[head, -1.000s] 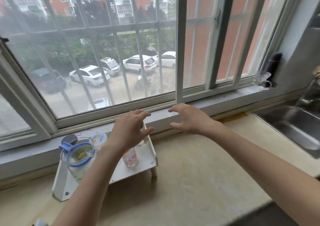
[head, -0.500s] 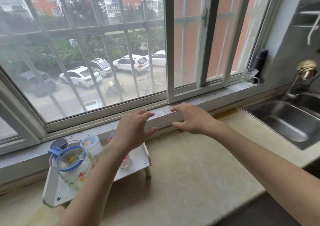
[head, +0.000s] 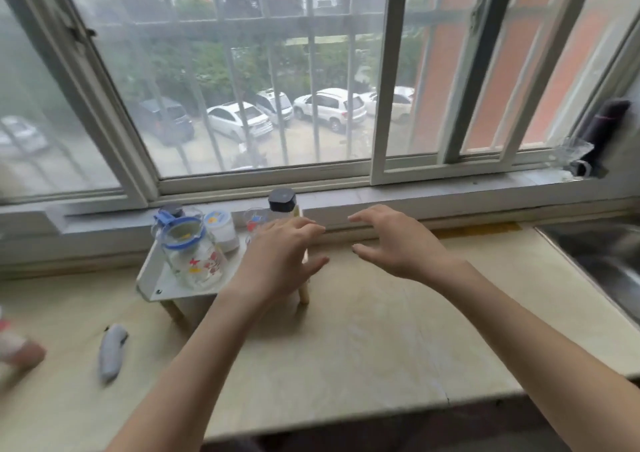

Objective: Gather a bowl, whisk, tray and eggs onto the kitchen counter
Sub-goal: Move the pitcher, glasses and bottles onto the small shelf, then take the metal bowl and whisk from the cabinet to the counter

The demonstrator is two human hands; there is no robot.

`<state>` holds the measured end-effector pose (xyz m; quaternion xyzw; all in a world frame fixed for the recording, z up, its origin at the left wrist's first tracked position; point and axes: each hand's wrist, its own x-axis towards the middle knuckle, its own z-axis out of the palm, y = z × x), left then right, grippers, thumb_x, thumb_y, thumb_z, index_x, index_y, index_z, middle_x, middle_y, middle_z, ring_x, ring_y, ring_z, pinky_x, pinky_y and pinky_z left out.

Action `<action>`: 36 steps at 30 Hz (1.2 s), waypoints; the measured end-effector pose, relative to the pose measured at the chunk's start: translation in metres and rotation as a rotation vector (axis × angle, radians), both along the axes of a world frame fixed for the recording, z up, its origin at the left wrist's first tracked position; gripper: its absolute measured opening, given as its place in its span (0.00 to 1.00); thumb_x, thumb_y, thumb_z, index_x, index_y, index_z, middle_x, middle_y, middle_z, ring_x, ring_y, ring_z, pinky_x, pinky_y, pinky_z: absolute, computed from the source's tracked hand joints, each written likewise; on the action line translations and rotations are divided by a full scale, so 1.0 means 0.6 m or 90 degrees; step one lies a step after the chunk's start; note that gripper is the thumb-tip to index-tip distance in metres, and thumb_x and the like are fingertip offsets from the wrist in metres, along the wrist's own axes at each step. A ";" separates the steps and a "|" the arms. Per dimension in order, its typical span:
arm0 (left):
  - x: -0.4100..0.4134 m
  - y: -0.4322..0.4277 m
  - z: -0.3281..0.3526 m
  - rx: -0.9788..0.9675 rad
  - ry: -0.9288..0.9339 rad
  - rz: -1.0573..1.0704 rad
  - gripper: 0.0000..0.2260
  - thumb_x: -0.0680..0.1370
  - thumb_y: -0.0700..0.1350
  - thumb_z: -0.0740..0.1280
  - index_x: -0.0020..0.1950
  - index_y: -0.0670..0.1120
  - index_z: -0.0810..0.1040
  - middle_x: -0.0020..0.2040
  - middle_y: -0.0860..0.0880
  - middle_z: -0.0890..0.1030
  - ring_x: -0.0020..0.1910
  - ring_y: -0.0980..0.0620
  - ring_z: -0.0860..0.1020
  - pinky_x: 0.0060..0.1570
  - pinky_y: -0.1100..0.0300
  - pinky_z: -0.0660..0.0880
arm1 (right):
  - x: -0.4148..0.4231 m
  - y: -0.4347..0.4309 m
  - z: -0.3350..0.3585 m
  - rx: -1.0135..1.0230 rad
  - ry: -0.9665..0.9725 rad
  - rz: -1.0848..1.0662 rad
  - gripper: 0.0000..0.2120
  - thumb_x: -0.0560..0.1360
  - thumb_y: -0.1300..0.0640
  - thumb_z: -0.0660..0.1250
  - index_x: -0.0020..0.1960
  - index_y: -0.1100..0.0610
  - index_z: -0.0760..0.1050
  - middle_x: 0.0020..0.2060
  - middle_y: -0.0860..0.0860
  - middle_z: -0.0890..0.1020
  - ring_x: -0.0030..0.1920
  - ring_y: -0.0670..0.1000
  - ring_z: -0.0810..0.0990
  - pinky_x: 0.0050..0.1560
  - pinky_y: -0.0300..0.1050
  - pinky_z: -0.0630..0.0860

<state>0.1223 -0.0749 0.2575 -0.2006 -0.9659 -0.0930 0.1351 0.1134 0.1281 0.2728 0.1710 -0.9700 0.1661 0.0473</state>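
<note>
Both hands are held out empty above the kitchen counter [head: 363, 340], the left hand [head: 277, 264] and right hand [head: 398, 240] with fingers spread and loose. A small white raised tray [head: 152, 278] beside the window is seen bearing a glass pitcher [head: 192, 252].

Left hand [head: 277, 261] hides small shelf's [head: 152, 278] right half; sink [head: 602, 264] cropped.

Soft window [head: 259, 70] daylight — blurred, bent edges.
</note>
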 end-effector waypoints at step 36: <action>0.459 0.168 -0.171 0.059 -0.074 -0.005 0.21 0.76 0.56 0.66 0.67 0.51 0.74 0.65 0.53 0.76 0.62 0.50 0.75 0.56 0.55 0.71 | 0.457 0.228 -0.181 -0.006 -0.090 -0.106 0.23 0.75 0.50 0.67 0.69 0.50 0.70 0.65 0.48 0.75 0.63 0.50 0.74 0.62 0.50 0.73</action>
